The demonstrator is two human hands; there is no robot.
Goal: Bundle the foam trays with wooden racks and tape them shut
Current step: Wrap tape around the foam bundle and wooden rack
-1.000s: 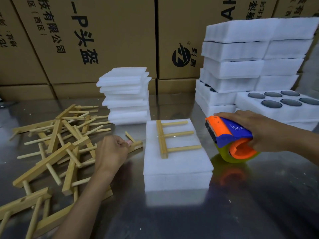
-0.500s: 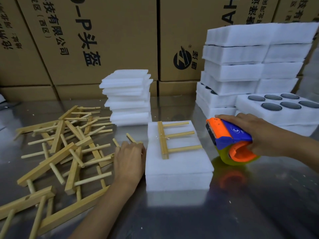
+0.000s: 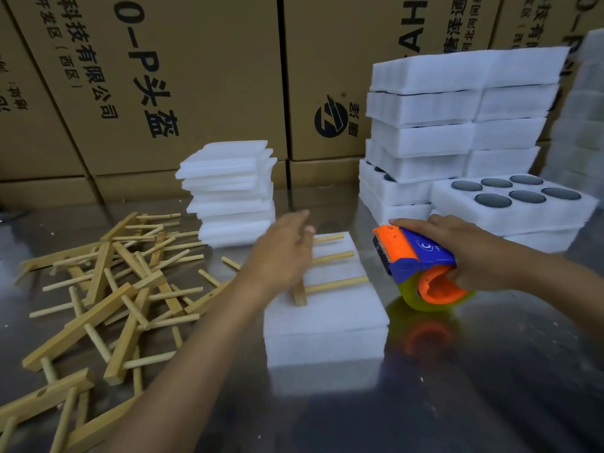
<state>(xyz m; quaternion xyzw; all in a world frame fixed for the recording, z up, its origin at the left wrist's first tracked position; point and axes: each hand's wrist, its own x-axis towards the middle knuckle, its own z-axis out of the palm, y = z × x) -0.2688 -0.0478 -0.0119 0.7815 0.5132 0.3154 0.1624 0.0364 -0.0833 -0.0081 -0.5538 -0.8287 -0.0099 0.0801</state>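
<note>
A white foam tray block (image 3: 327,325) lies in the middle of the shiny metal table. On top of it rests a wooden rack (image 3: 330,269) with three pegs pointing right. My left hand (image 3: 281,253) hovers over the rack's left bar, fingers spread and holding nothing, hiding part of the bar. My right hand (image 3: 464,253) grips a blue and orange tape dispenser (image 3: 418,269) with a yellowish tape roll, resting on the table just right of the block.
A pile of loose wooden racks (image 3: 108,289) covers the left of the table. A stack of thin foam sheets (image 3: 228,191) stands behind the block. Stacked foam trays (image 3: 457,125), one with round holes (image 3: 513,204), fill the back right. Cardboard boxes (image 3: 196,76) line the back.
My left hand has left the rack pile, risen and moved right over the rack on the foam block, opening its fingers. My right hand with the dispenser has stayed put.
</note>
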